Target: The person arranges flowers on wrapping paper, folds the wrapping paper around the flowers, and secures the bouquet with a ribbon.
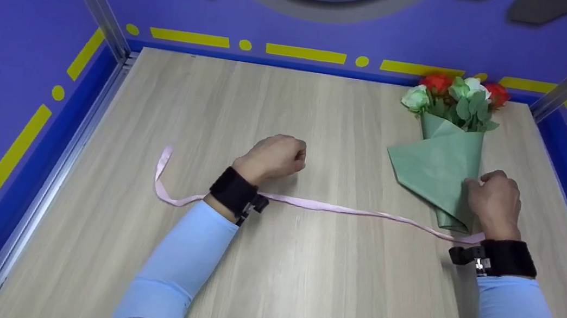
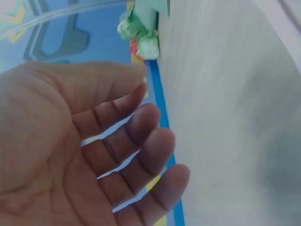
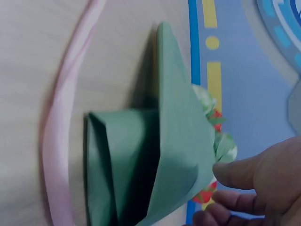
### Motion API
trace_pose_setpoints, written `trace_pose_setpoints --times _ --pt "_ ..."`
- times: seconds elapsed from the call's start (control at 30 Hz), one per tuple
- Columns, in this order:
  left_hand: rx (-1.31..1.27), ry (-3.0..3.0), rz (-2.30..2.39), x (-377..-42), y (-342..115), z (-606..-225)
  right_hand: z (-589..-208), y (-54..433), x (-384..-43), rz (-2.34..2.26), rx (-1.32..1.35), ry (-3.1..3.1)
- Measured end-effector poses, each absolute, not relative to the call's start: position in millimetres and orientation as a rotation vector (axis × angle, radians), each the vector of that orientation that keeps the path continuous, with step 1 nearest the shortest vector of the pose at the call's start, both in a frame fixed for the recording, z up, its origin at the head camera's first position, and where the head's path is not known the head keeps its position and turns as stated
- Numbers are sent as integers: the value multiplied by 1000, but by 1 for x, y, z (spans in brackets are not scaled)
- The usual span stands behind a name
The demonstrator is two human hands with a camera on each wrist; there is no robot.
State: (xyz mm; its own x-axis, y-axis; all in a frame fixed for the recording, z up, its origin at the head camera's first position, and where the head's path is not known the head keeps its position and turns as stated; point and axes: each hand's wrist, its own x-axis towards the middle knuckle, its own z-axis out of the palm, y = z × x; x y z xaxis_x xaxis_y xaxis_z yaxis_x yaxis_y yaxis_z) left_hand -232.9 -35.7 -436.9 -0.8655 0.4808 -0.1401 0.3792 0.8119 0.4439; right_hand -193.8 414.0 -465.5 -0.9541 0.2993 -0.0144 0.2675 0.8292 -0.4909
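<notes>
A bouquet wrapped in green paper [image 1: 441, 169] lies at the right of the table, its red, white and pale green flowers [image 1: 458, 97] toward the back wall. My right hand [image 1: 497, 201] is beside the wrap's right edge, thumb tip right at the paper and fingers loosely bent. In the right wrist view, the folded wrap [image 3: 183, 141] stands up from the table with the thumb [image 3: 237, 173] close to it. A pink ribbon [image 1: 321, 206] stretches across the table, passing beneath my left wrist. My left hand [image 1: 276, 155] hovers above the table, fingers loosely curled around nothing.
The wood-grain table [image 1: 269, 97] ends at a blue back wall [image 1: 322, 33] with yellow markings. Blue side panels [image 1: 9, 35] and metal posts frame it. The ribbon's left end curls up toward the back. Each wrist wears a black strap with a small camera.
</notes>
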Motion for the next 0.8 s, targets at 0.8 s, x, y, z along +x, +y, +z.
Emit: trace_pose_setpoints --times 0.8 --pt "652 2682 546 -246 0 -462 -470 422 -238 1099 -763 -3252"
